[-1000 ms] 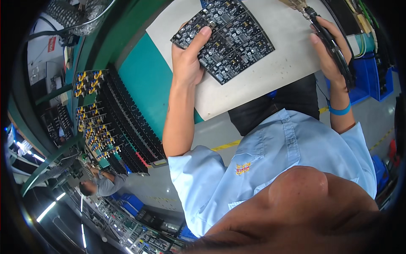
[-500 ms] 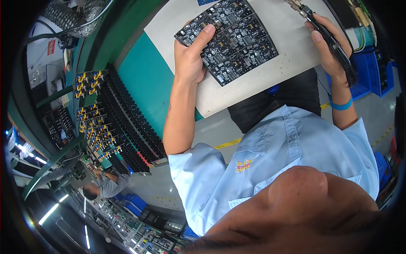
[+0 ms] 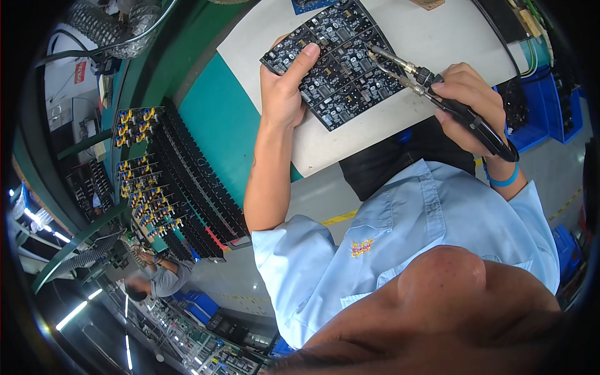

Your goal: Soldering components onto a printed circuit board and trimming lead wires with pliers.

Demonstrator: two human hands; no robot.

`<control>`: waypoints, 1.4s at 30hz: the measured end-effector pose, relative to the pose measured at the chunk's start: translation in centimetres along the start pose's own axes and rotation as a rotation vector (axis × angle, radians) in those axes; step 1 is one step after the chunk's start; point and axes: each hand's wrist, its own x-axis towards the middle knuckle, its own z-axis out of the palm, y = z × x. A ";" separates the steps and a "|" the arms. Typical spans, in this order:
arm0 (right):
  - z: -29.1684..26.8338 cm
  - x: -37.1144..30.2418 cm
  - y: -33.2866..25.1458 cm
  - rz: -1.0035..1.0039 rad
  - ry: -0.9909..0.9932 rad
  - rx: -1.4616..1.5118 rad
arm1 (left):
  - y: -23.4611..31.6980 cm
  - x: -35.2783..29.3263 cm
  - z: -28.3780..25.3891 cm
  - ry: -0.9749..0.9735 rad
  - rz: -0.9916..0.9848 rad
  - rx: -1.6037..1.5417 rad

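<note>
A black circuit board panel [image 3: 340, 70], divided into several equal boards full of small parts, is held over the white sheet on the bench. My left hand [image 3: 285, 94] grips its left edge, thumb on the top face and the other fingers hidden underneath. My right hand [image 3: 469, 103] is wrapped round the black handle of a pair of soldering tweezers [image 3: 415, 78] with two metal barrels. Their tips point left and sit over the panel's right part; whether they touch it I cannot tell. A blue band [image 3: 504, 177] circles my right wrist.
The white sheet [image 3: 462, 31] lies over a green mat [image 3: 209, 119]. Left of it stand black slotted racks [image 3: 187, 169] and boards with yellow and blue parts [image 3: 140, 181]. Blue bins [image 3: 534, 128] hold dark parts at the right. Another person [image 3: 165, 278] works far off at lower left.
My right hand has brought the soldering tweezers left and down from the right side, so their tips now lie over the panel. The left hand and the panel have barely shifted.
</note>
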 end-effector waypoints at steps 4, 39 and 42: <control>-0.4 0.0 -0.2 0.023 -0.018 -0.010 | 0.1 0.0 0.2 -0.015 -0.003 -0.005; -26.5 -2.9 -2.8 0.139 0.475 -0.087 | 3.9 -5.2 23.5 0.082 -0.015 0.115; -28.0 -4.2 -4.0 0.119 0.433 -0.121 | 3.6 -7.0 25.4 0.103 -0.003 0.123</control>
